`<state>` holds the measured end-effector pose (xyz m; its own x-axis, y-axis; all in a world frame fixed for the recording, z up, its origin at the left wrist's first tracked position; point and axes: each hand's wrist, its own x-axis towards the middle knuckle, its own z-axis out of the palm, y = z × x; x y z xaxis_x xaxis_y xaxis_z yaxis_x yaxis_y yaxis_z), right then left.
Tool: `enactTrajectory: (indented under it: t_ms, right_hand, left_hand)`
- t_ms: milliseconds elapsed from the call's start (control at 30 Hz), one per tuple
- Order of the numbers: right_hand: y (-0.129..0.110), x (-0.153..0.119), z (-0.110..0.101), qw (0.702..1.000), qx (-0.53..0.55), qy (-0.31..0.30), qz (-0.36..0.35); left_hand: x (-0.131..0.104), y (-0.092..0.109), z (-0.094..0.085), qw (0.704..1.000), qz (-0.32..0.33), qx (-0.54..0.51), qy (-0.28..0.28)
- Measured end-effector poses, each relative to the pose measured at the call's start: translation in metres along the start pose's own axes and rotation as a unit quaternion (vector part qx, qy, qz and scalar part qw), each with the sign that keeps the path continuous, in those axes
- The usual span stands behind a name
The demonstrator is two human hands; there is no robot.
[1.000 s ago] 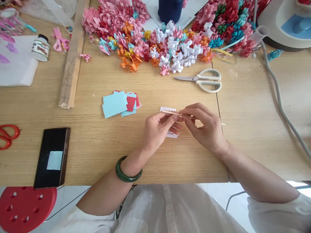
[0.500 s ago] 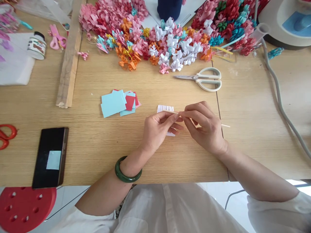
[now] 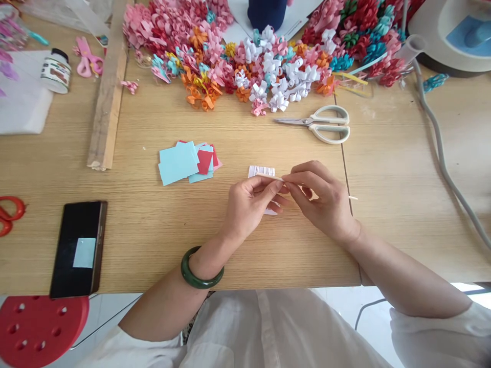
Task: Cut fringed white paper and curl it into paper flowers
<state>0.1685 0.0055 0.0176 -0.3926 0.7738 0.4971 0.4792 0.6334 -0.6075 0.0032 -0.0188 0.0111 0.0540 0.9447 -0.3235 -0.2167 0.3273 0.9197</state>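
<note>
A thin pale wooden stick runs across both hands, and its far end pokes out past the right knuckles. My left hand is closed, with thumb and fingers pinching near the stick's middle. My right hand pinches at the same spot, its fingertips meeting those of the left. Whether a small strip of paper is caught between the fingertips is hidden. Beneath the hands lies a white paper piece cut into a fringe along its top, partly covered by my left hand. A green bangle circles my left wrist.
To the left lies a stack of blue, red and pink paper cards. White-handled scissors rest above my right hand. Curled paper flowers line the back. A phone and a wooden bar occupy the left side.
The stick's right end has drawn slightly left, so less of it shows beyond my right hand. My right fingers have shifted a little, and both hands stay in place.
</note>
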Motion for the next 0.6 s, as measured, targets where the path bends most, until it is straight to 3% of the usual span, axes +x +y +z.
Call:
enactTrajectory:
  t_ms: [600]
  right_hand:
    - [-0.0013,0.0000,0.0012,0.999,-0.034,0.003,-0.015]
  left_hand:
    - [0.0003,0.0046,0.0000,0.998,-0.046,-0.030,-0.015]
